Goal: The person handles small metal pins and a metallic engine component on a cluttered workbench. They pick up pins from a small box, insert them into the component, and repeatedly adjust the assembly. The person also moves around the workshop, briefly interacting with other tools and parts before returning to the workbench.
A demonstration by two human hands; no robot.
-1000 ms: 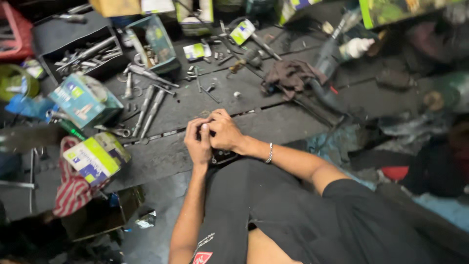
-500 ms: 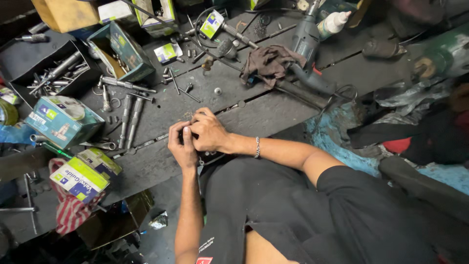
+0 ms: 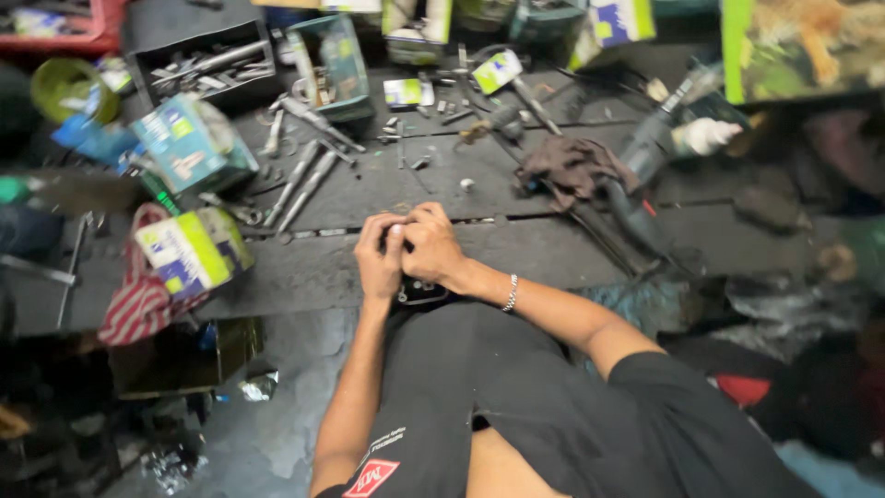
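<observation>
Black and small, the part sits on the knee, at the near edge of the wooden boards. Left hand and right hand curl tightly around it. Work looks unfinished; tools lie untouched.

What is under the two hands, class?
Under the left hand and right hand a small dark object pokes out over the dark plank floor; its upper part is covered.
</observation>
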